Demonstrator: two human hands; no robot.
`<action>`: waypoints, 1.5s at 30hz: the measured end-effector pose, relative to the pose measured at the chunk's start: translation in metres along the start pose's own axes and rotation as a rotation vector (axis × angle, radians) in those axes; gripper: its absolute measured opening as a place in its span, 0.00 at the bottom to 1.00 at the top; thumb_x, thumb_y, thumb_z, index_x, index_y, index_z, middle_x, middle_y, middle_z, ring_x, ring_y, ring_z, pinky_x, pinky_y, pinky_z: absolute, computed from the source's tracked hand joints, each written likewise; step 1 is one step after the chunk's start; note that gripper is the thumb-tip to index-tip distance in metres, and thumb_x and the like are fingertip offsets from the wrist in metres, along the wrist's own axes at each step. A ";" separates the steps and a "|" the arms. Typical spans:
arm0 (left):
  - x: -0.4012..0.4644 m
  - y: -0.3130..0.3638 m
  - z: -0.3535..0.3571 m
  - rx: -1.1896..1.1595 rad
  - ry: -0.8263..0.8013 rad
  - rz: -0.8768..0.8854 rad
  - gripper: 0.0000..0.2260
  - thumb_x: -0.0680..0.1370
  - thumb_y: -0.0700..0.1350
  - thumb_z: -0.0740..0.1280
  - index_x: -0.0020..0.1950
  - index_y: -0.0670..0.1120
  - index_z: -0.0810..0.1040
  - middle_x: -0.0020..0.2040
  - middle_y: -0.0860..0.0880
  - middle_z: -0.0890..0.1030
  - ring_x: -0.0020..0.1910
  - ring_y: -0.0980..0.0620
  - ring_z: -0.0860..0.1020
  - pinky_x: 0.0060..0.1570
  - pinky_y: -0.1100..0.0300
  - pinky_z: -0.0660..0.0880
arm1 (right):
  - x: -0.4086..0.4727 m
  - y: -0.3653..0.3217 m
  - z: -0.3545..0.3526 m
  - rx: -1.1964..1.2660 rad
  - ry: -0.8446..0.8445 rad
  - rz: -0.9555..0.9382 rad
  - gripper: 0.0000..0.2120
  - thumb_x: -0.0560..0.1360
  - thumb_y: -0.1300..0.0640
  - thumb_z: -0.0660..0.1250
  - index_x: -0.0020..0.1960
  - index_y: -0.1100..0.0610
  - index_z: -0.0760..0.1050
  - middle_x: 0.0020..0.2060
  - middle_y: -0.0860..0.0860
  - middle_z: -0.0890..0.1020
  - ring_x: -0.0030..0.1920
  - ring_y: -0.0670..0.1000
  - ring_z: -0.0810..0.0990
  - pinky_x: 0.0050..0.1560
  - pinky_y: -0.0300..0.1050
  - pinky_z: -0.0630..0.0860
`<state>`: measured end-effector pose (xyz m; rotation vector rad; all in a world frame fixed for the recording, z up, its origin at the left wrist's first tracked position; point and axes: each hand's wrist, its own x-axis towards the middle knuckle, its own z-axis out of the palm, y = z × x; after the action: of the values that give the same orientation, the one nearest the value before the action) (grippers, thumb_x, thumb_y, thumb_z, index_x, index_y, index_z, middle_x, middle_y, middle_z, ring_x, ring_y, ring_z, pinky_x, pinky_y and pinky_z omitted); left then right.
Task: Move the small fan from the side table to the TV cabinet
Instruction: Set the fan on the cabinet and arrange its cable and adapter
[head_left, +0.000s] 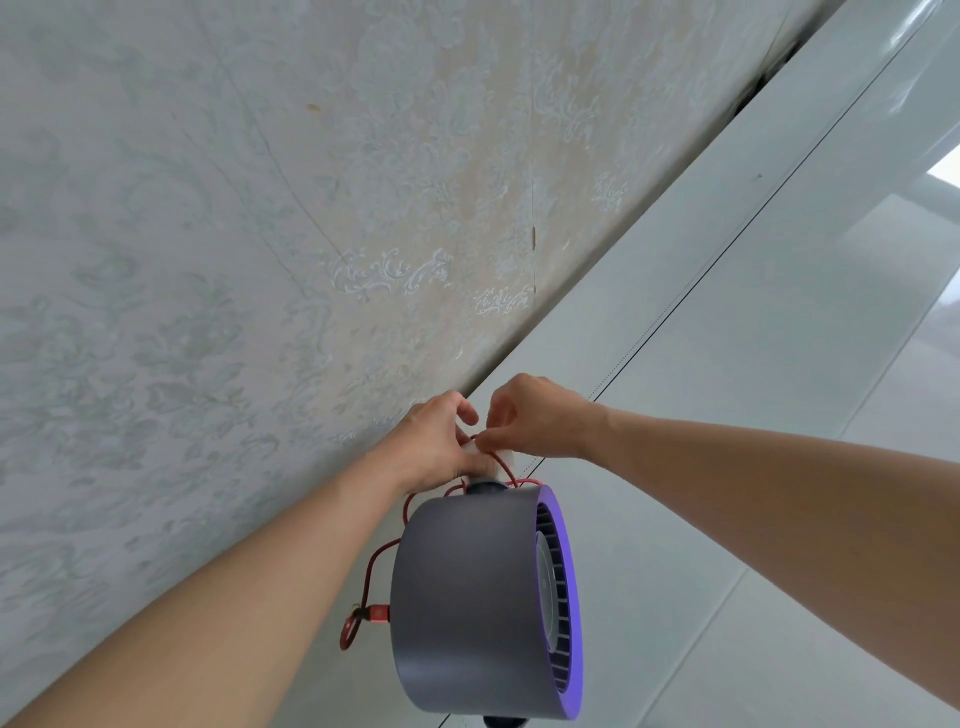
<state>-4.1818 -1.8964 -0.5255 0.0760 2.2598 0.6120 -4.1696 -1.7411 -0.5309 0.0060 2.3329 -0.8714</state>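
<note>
The small fan (467, 603) is a grey drum with a purple front rim, seen from above, standing on the glossy white cabinet top (727, 322) close to the wall. A red braided cable (374, 566) runs from its back and loops over its top. Just beyond the fan, my left hand (436, 441) grips a small white piece (493, 465) with the red cable around it. My right hand (535, 415) meets it from the right, fingertips pinching at the same white piece and cable. What the white piece is cannot be told.
A patterned pale wallpapered wall (260, 234) rises directly to the left of the fan and hands. The white cabinet top runs away to the upper right, with a thin dark seam line (691, 280) along it. A dark foot (501, 722) shows under the fan.
</note>
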 end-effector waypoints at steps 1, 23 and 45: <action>-0.001 0.001 0.001 -0.002 0.015 0.005 0.30 0.63 0.52 0.79 0.61 0.52 0.72 0.50 0.52 0.81 0.51 0.52 0.79 0.56 0.54 0.77 | 0.001 -0.004 -0.002 -0.072 0.003 0.006 0.12 0.69 0.47 0.69 0.46 0.54 0.81 0.43 0.49 0.83 0.45 0.51 0.81 0.43 0.46 0.78; -0.056 -0.035 -0.016 -0.559 0.153 0.123 0.14 0.77 0.43 0.71 0.57 0.46 0.69 0.56 0.44 0.80 0.48 0.50 0.80 0.51 0.48 0.80 | -0.002 -0.027 0.001 0.231 0.046 0.031 0.11 0.74 0.62 0.59 0.45 0.64 0.79 0.40 0.58 0.82 0.39 0.56 0.77 0.40 0.48 0.77; -0.171 -0.106 0.025 -0.920 0.373 -0.218 0.12 0.82 0.51 0.60 0.58 0.48 0.78 0.54 0.51 0.84 0.58 0.51 0.80 0.60 0.54 0.74 | -0.053 -0.123 0.007 0.469 -0.201 -0.218 0.14 0.72 0.62 0.71 0.57 0.63 0.77 0.44 0.61 0.81 0.35 0.56 0.79 0.34 0.41 0.77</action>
<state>-4.0316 -2.0209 -0.4721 -0.7776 2.0560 1.5665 -4.1502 -1.8300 -0.4325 -0.1346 1.9222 -1.4412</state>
